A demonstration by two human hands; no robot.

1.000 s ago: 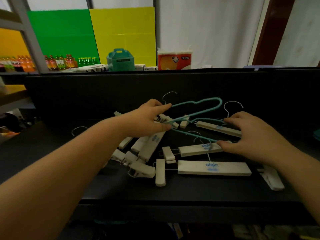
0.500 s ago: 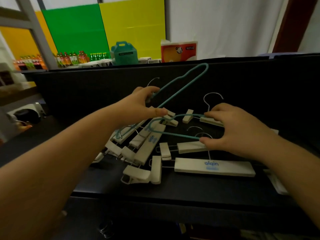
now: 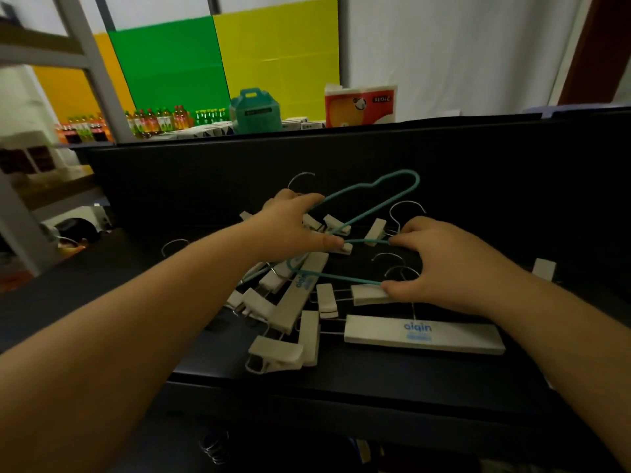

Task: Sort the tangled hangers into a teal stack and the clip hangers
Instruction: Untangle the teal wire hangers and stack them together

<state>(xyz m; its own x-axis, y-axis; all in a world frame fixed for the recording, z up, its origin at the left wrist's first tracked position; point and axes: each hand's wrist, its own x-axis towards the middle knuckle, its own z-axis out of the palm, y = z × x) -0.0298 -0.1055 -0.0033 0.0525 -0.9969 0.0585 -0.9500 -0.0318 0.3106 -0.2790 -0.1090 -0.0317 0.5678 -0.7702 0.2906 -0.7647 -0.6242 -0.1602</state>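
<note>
A tangle of white clip hangers (image 3: 297,298) with metal hooks lies on the black table (image 3: 375,377). My left hand (image 3: 293,227) pinches a teal wire hanger (image 3: 386,186), holding it tilted up above the pile. A second teal hanger (image 3: 338,277) lies threaded among the white ones. My right hand (image 3: 447,264) rests over the right side of the pile, thumb and fingers closed on that lower teal hanger and pressing a white clip bar (image 3: 370,295). A white hanger bar printed "aiqin" (image 3: 423,334) lies nearest me.
A black back panel (image 3: 375,158) rises behind the pile. Beyond it stand a teal box (image 3: 254,110), an orange tissue pack (image 3: 360,105) and rows of bottles (image 3: 136,122). A lone white clip (image 3: 544,269) lies at the right. A metal shelf post (image 3: 92,70) stands left.
My left hand has lowered the upper teal hanger to a flatter tilt. My right hand stays on the lower teal hanger and the clip bar; the view has shifted slightly.
</note>
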